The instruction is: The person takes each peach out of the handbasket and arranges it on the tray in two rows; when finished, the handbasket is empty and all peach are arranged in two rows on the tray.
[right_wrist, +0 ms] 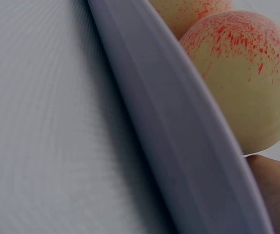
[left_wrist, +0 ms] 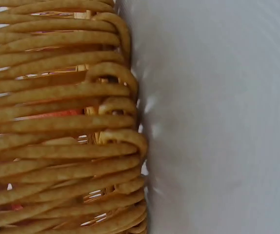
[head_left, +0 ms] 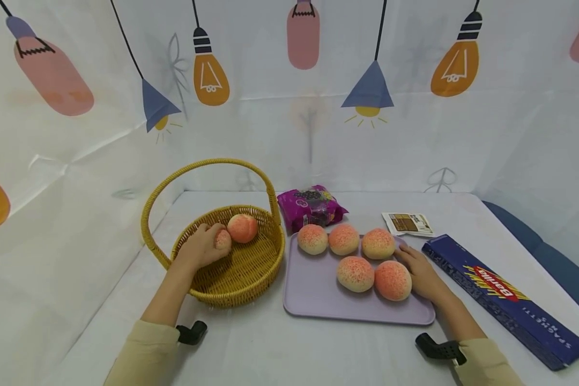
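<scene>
In the head view my left hand (head_left: 200, 247) is inside the yellow wicker basket (head_left: 251, 273), its fingers curled round a peach (head_left: 223, 240). Another peach (head_left: 243, 228) lies right beside it in the basket. The left wrist view shows mainly the basket's woven side (left_wrist: 57, 122), which hides the hand. My right hand (head_left: 421, 272) is at the right edge of a lilac tray (head_left: 313, 295), fingers extended over the rim. Nearest to it are a front peach (head_left: 393, 280) and a back peach (head_left: 378, 244). More peaches (head_left: 355, 274) sit to their left on the tray.
A purple snack bag (head_left: 311, 206) lies behind the tray, beside the basket. A small white-and-brown packet (head_left: 408, 224) is at the back right. The long blue spaghetti box (head_left: 504, 300) slants along the table's right side. The basket's tall handle (head_left: 207, 162) arches over its opening.
</scene>
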Tool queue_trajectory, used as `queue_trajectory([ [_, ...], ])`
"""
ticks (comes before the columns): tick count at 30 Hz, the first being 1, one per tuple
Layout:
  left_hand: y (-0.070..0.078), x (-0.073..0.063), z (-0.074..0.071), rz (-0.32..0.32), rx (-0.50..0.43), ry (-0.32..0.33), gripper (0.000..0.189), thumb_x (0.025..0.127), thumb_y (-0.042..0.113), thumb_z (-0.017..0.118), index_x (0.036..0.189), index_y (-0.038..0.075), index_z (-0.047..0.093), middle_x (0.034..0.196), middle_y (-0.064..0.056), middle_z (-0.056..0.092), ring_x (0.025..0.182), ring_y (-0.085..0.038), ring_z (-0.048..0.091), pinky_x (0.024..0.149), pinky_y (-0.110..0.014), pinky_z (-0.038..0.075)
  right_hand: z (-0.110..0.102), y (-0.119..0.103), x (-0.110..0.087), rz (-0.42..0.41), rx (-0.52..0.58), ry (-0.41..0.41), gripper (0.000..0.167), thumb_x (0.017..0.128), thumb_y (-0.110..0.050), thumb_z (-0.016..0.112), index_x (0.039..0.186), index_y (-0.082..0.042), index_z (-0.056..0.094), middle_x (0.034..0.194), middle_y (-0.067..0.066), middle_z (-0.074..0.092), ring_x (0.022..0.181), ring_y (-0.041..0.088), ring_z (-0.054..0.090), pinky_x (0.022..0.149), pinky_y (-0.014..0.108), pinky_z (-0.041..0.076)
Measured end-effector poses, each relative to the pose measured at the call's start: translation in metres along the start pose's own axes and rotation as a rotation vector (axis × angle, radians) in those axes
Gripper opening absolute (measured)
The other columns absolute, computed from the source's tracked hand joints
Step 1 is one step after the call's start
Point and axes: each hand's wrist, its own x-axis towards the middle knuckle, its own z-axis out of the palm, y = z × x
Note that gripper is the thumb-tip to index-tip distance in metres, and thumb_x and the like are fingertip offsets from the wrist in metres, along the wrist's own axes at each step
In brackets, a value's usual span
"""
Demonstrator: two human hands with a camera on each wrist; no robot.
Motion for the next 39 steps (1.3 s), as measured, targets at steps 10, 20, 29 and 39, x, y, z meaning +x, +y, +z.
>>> queue_trajectory([
  [10, 0.004, -0.001, 0.000, 0.074, -0.058, 0.240, 0.046, 0.077, 0.035, 0.064, 0.114, 0.009, 0.060, 0.107, -0.026, 0.047, 0.091, -0.041, 0.050, 0.069, -0.052, 0.046, 0.001, 0.000, -0.001, 0.009, -0.007, 0.004, 0.043, 0.090, -0.013, 0.051, 0.127, 0.009, 0.045, 0.134, 0.034, 0.032, 0.123, 0.052, 0.024, 0.096, 0.065, 0.018],
  [20, 0.006, -0.002, 0.000, 0.087, -0.130, 0.324, 0.052, 0.075, 0.036, 0.069, 0.119, 0.012, 0.057, 0.113, -0.021, 0.049, 0.094, -0.038, 0.053, 0.071, -0.050, 0.046, 0.002, 0.000, -0.002, 0.010, -0.009, 0.003, 0.043, 0.091, -0.013, 0.050, 0.126, 0.010, 0.045, 0.134, 0.034, 0.032, 0.123, 0.053, 0.023, 0.096, 0.065, 0.018],
  [29, 0.006, 0.000, -0.003, 0.111, -0.191, 0.460, 0.054, 0.075, 0.030, 0.073, 0.121, 0.011, 0.054, 0.114, -0.019, 0.048, 0.094, -0.036, 0.053, 0.071, -0.050, 0.048, 0.000, -0.001, 0.000, 0.011, 0.006, 0.001, 0.042, 0.091, -0.012, 0.050, 0.126, 0.011, 0.045, 0.135, 0.034, 0.031, 0.124, 0.053, 0.022, 0.097, 0.065, 0.017],
  [39, 0.011, -0.005, -0.009, 0.130, -0.183, 0.489, 0.057, 0.071, 0.026, 0.077, 0.119, 0.009, 0.052, 0.118, -0.020, 0.048, 0.099, -0.039, 0.052, 0.074, -0.052, 0.047, 0.001, 0.000, 0.000, 0.012, -0.004, -0.005, 0.043, 0.091, -0.013, 0.050, 0.127, 0.010, 0.045, 0.135, 0.034, 0.031, 0.124, 0.053, 0.023, 0.096, 0.066, 0.018],
])
